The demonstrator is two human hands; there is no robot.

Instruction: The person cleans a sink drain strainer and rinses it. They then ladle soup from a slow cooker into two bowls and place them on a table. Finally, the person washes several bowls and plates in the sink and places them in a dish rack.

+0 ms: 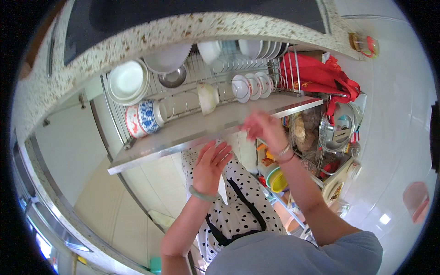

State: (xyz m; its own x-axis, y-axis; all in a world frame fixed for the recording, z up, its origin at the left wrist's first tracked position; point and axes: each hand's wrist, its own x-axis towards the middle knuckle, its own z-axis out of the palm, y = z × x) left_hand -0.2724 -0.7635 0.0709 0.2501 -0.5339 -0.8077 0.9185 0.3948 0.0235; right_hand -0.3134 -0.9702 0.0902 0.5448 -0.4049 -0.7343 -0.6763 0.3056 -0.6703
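Observation:
A pulled-out dish drawer with a metal front (197, 140) lies before me. My left hand (209, 168) is just on my side of that front, fingers stretched and holding nothing. Close to the front's right part, my right hand (265, 129) is blurred; its fingers look loosely apart with nothing visible in them. Whether either hand touches the metal I cannot tell. In the wire rack stand a blue patterned bowl (148, 116), a red patterned bowl (133, 123), a pale bowl (207, 98) on its side and several small white dishes (241, 88).
A speckled counter (197, 26) overhangs the drawer's far side. White stacked bowls (125, 81) and a metal bowl (173, 78) sit in the rack. To the right are a red bag (316, 75), a metal lid (337, 133) and a shelf with yellow bowls (277, 181).

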